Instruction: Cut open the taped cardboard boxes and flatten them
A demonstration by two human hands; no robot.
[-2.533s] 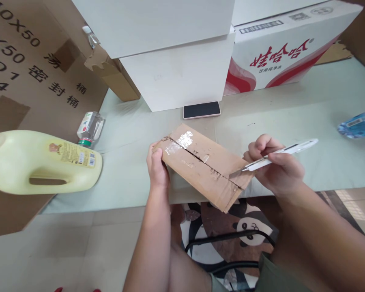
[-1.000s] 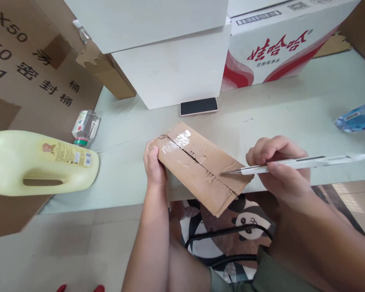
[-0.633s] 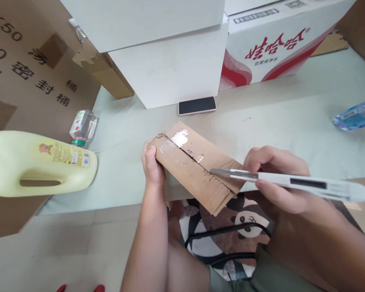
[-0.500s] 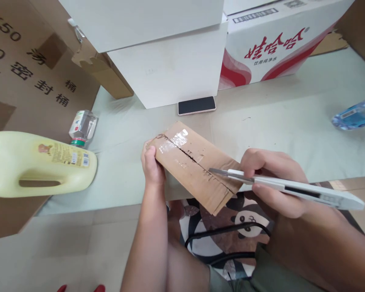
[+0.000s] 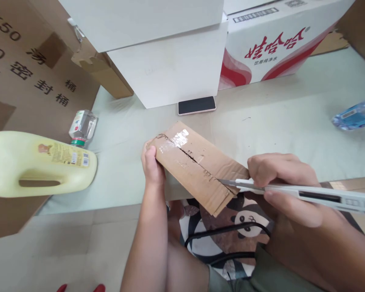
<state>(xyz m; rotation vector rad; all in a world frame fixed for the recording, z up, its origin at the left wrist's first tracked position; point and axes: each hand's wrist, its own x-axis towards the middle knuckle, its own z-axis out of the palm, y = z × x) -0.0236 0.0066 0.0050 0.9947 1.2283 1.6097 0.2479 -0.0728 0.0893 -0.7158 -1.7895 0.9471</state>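
Note:
A small brown cardboard box (image 5: pixel 197 156) with shiny clear tape near its far end is held tilted over the table's front edge. My left hand (image 5: pixel 152 162) grips its left end, thumb on top and fingers hidden behind. A ragged slit runs along the seam of the upper face. My right hand (image 5: pixel 287 184) is closed round a white utility knife (image 5: pixel 310 193), whose blade is out. The blade tip touches the seam in the nearer right part of the box. Some of the right fingers are hidden behind the knife and hand.
A phone (image 5: pixel 196 106) lies against a white box (image 5: pixel 173 69). Left are a yellow jug (image 5: pixel 39 162) and a clear bottle (image 5: pixel 82 126); right, a blue-labelled bottle (image 5: pixel 357 114). A red-and-white carton (image 5: pixel 270 52) stands behind. A panda-patterned bag (image 5: pixel 222 231) is below the box.
My right hand and the utility knife have moved right and slightly nearer to me, the blade following the seam. My left hand and the box have hardly moved.

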